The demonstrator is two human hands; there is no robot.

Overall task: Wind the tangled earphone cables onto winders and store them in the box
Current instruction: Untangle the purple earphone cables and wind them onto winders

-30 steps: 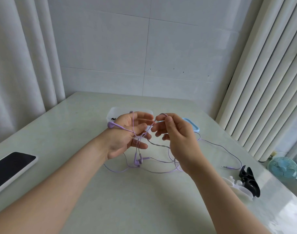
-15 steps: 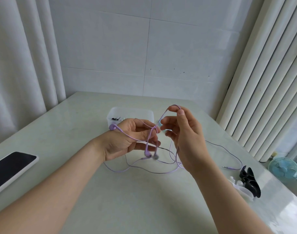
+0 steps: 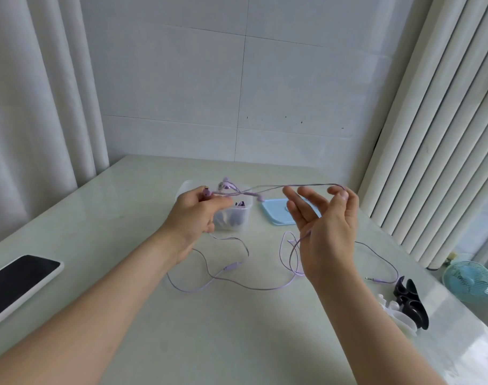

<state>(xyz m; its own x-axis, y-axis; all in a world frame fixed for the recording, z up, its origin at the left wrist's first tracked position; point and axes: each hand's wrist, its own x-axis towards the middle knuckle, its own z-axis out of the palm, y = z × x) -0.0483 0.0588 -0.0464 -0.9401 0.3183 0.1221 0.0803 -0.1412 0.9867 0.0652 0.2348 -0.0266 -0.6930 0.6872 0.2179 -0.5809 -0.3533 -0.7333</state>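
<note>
Checking head cam: left hand (image 3: pixel 193 218) grip is closed on one purple earbud (image 3: pixel 207 193), 2nd earbud (image 3: pixel 223 185) sticks up just beside it. Earphone cable (image 3: pixel 270 187) spans across to right hand (image 3: pixel 327 229), both held up over the bench (image 3: pixel 237 343). Right grip = thumb + forefinger pinching the cable, other fingers spread. I see the rest of the cable drop behind the right palm and loop on the bench btwn the wrists; inline remote (image 3: pixel 233 265) and jack plug (image 3: pixel 372 279) lie flat. Clear box (image 3: pixel 244 218) sits behind left hand, dark items inside, can't ID. Blue lid (image 3: pixel 276 215) just beside it. Black winder (image 3: pixel 411 307) + white winder (image 3: pixel 395 318) touching, near right edge. Phone (image 3: pixel 18 282) far left, small fan (image 3: pixel 469 282) far right.
</note>
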